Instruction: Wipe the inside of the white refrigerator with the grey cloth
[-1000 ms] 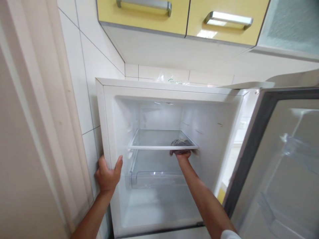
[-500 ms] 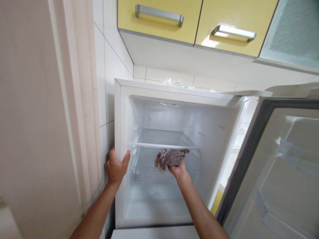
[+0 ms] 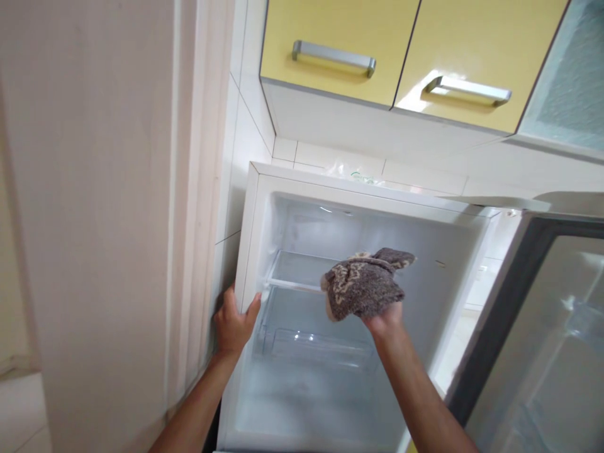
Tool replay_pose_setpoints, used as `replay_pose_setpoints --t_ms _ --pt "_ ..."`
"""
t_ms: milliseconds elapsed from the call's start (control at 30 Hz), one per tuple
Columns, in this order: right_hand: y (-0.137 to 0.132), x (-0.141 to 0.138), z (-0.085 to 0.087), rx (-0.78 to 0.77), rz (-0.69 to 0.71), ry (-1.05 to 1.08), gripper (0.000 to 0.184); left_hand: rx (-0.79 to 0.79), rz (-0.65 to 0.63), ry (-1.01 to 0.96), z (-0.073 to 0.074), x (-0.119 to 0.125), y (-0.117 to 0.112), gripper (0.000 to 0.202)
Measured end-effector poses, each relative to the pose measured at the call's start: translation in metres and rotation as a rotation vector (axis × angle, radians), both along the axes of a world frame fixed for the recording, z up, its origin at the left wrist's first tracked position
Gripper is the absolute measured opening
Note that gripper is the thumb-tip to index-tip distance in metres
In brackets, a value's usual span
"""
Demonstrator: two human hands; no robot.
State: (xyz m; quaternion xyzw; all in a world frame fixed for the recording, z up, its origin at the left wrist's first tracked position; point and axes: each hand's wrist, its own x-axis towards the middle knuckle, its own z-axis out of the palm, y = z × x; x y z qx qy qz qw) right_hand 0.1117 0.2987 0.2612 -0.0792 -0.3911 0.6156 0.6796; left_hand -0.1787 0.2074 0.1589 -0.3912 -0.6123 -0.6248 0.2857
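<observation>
A bunched brown-grey cloth [image 3: 363, 286] with a pale pattern and cream edging is in my right hand [image 3: 384, 318]. That hand holds it from below, in front of the opening of a white refrigerator [image 3: 246, 251], and the cloth covers most of the fingers. Part of the glass shelf [image 3: 302, 269] is hidden behind the cloth. At the refrigerator's left side, my left hand [image 3: 236, 324] grips the front edge, thumb on the front face and fingers round the outer side.
The refrigerator door [image 3: 538, 340] stands wide at the right, with clear door bins. A transparent drawer [image 3: 316, 346] sits low inside. Yellow cabinets [image 3: 340, 38] hang above, and a plastic bag [image 3: 353, 173] lies on top. A pale door frame [image 3: 189, 189] is close at the left.
My right hand has brought the cloth up, rightward and closer to me, away from the shelf. My left hand keeps its hold on the edge. The whole view has shifted a little.
</observation>
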Motion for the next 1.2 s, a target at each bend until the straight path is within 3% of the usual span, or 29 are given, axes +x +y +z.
replay_pose_setpoints --t_ms 100,167,300,400,500,733,900,1067,1200 --pt "0.012 -0.023 0.037 -0.031 0.002 -0.022 0.018 0.027 -0.012 0.023 -0.001 -0.001 0.001 0.058" --pt "0.021 -0.05 0.051 -0.039 -0.063 -0.082 0.016 0.035 -0.019 0.027 -0.003 -0.002 0.002 0.058" --pt "0.031 -0.125 0.062 0.038 -0.152 -0.153 0.017 0.018 -0.043 0.022 -0.003 -0.002 0.002 0.055" --pt "0.034 -0.183 0.067 0.205 -0.245 -0.192 0.033 0.051 -0.033 0.079 -0.002 0.0 -0.001 0.052" --pt "0.048 -0.222 0.071 0.41 -0.423 -0.346 0.045 0.095 0.013 0.154 0.0 0.001 -0.003 0.051" --pt "0.13 -0.237 0.074 0.624 -0.862 -0.969 0.055 0.119 0.003 0.195 0.003 0.001 -0.007 0.05" --pt "0.176 -0.252 0.075 0.593 -0.949 -1.155 0.065 0.115 -0.023 0.199 0.001 0.0 -0.008 0.048" --pt "0.205 -0.263 0.067 0.542 -1.059 -1.37 0.072 0.119 -0.015 0.202 -0.002 0.0 -0.009 0.048" --pt "0.216 -0.251 0.065 0.651 -1.135 -1.554 0.068 0.111 -0.024 0.201 -0.002 0.002 -0.01 0.046"
